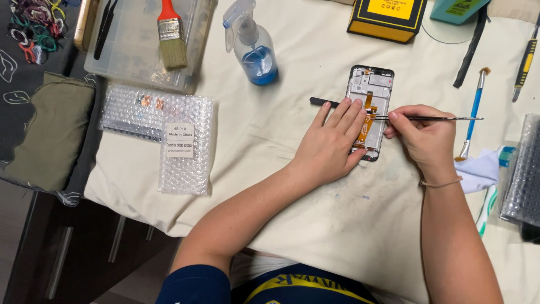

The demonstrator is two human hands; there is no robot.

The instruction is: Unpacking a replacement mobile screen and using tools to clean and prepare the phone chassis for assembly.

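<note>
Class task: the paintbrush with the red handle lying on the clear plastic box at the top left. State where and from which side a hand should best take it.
Grip the red handle, coming from the far end of the clear plastic box. The paintbrush lies flat with its bristles pointing toward the person, so the narrow handle is the free, graspable end, probably best pinched across its width.

L hand flat, fingers spread; R hand in pinch grip.
</note>
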